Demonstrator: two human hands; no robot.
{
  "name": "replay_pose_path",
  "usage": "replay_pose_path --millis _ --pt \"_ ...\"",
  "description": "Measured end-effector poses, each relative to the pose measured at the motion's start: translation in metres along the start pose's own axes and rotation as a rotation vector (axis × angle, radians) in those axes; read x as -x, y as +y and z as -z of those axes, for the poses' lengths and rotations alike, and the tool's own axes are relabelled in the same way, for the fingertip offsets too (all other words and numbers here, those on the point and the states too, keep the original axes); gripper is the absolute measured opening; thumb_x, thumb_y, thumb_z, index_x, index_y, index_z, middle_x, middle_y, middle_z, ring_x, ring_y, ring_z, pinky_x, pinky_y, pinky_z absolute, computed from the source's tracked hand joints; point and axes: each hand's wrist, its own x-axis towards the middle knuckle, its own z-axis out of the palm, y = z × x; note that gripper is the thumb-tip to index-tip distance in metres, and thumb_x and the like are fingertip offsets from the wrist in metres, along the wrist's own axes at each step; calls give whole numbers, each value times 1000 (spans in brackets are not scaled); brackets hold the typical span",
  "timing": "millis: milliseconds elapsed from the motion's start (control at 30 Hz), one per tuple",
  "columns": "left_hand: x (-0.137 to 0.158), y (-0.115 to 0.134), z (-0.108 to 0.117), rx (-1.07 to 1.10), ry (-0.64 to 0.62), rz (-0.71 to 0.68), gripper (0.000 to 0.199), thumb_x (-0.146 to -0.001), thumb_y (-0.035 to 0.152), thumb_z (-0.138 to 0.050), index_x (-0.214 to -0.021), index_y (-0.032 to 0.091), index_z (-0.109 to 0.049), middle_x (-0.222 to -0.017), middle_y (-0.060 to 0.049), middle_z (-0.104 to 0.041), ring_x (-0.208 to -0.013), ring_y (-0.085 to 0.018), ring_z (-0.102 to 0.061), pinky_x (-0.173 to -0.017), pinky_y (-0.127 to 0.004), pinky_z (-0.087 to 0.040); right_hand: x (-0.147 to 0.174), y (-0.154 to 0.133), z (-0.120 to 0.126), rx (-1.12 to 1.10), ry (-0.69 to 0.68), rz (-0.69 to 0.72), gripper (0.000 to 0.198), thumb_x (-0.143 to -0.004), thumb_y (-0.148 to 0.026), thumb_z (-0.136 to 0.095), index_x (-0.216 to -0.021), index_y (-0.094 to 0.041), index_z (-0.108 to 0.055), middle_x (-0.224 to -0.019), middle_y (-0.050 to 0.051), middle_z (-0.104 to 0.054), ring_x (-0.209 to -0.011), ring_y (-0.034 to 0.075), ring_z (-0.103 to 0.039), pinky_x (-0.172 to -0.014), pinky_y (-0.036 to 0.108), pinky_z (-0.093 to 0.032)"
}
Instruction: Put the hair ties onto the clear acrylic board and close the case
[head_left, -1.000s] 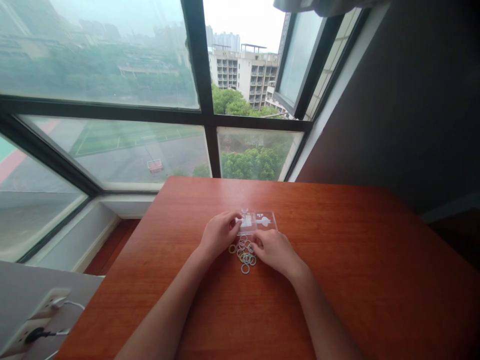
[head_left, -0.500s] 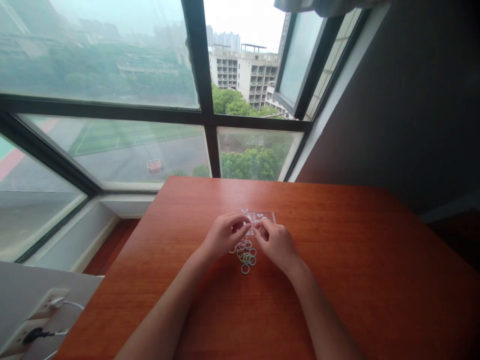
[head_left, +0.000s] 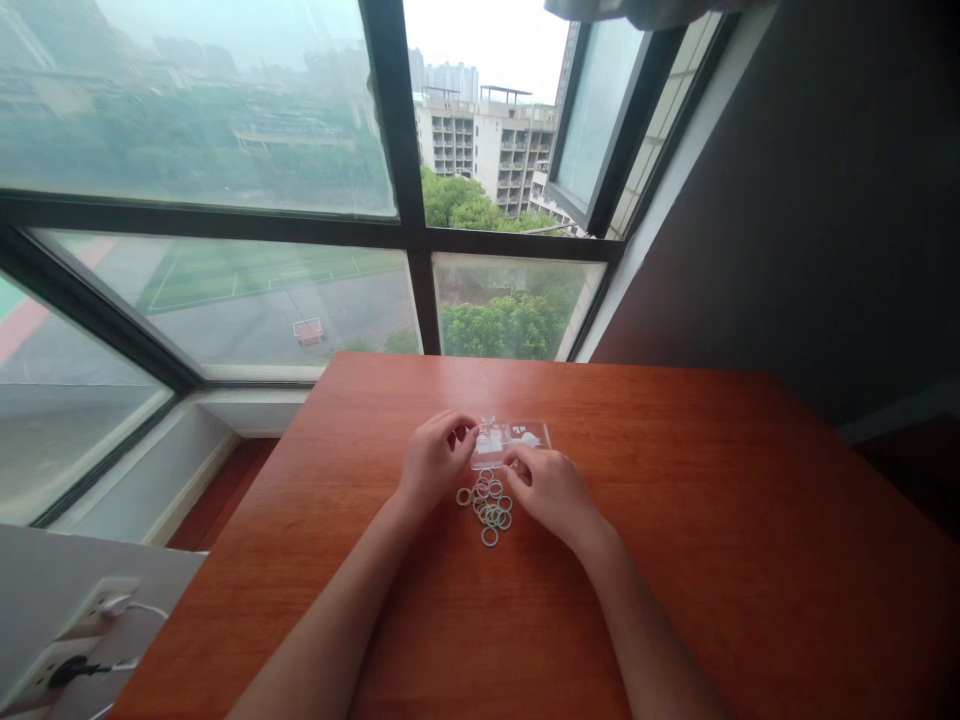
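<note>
A small clear plastic box (head_left: pixel 486 464) lies opened out on the table, with whitish pieces visible in it. My left hand (head_left: pixel 436 462) is at the box's left edge, thumb and forefinger brought together; whatever they pinch is too small to make out. Over the box's near right corner, my right hand (head_left: pixel 551 492) has its fingers curled into a pinch, and their contents are hidden. Between my hands, just in front of the box, several pastel hair ties (head_left: pixel 491 512) lie in a loose pile. One yellowish ring (head_left: pixel 464 496) rests at the pile's left.
The brown wooden table (head_left: pixel 712 560) stretches out on both sides of my arms. Beyond its far edge are dark-framed windows (head_left: pixel 417 240), one pane tilted outward. Wall sockets (head_left: pixel 75 640) with plugged-in cables are at the lower left.
My hands have moved apart, the left one going left. More of the clear box, its white pieces and the yellowish ring now show between them.
</note>
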Motion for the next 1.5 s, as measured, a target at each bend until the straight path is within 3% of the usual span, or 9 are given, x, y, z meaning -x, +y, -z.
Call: replay_pose_path --millis 167,467,700,900,1100,1500 --pt "-1 -12 -4 -47 -13 20 12 -86 26 -56 -84 19 -65 -74 -1 -61 -63 -12 -53 -62 -23 -42 3 -4 -4 61 -127 -5 12 -87 -34 -58 -86 -24 -64 -80 -1 -69 -68 13 -60 -58 23 -31" --pt "0 -12 -3 -56 -24 31 13 -87 25 -55 -85 19 -66 -75 -1 -61 -64 -12 -53 -63 -23 -41 3 -4 -8 135 -156 -15 14 -88 -35 -56 -85 -23 -64 -81 1 -70 -72 16 -61 -58 24 -28" --pt "0 -11 -2 -48 -35 27 12 -86 24 -55 -86 19 -66 -75 -1 -61 -64 -12 -53 -63 -23 -41 3 1 1 -71 -124 4 11 -85 -27 -57 -79 -21 -63 -72 -2 -66 -61 10 -53 -56 21 -29" --pt "0 -10 -1 -45 -38 36 12 -86 23 -55 -87 18 -66 -75 -1 -61 -64 -12 -53 -63 -23 -41 6 6 1 -193 -273 76 11 -82 -26 -58 -75 -21 -65 -64 -4 -62 -58 9 -53 -53 20 -29" --pt "0 -9 0 -44 -47 33 12 -86 23 -55 -87 19 -66 -76 -1 -61 -65 -12 -53 -64 -23 -41 3 1 -1 -33 -130 2 12 -87 -28 -56 -84 -23 -67 -75 -2 -68 -63 11 -57 -58 22 -31" --pt "0 -8 0 -40 -48 15 11 -86 21 -54 -85 19 -65 -78 -1 -63 -66 -12 -54 -64 -24 -42 2 -7 -7 194 -161 -21 12 -86 -28 -55 -85 -24 -66 -83 1 -72 -77 17 -65 -58 26 -29"
